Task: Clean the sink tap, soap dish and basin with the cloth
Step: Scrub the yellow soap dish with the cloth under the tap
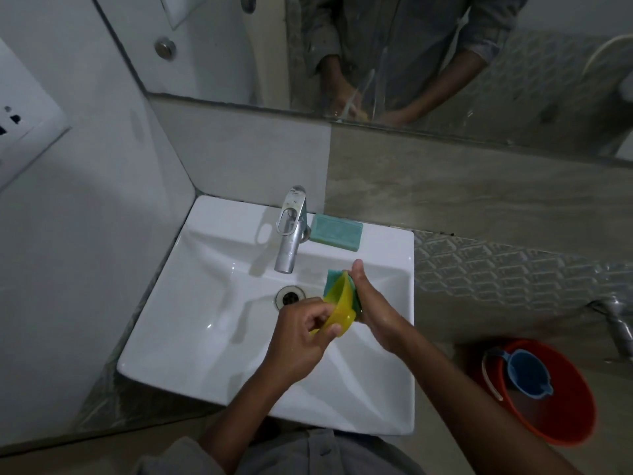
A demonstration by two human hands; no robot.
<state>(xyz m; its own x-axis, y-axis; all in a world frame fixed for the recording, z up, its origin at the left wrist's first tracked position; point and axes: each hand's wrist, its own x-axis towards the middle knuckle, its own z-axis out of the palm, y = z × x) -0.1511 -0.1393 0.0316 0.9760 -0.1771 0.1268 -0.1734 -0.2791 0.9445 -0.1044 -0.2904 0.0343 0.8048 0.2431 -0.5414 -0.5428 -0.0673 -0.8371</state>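
Bare forearms, grey buttoned shirt (308, 450) with sleeves rolled up.

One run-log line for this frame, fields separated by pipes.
left hand holds yellow soap dish | right hand presses sponge cloth on it | over basin | soap bar beside tap

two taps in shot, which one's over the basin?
The tall chrome lever tap behind the drain; the other metal tap juts from the right-hand wall above the orange bucket.
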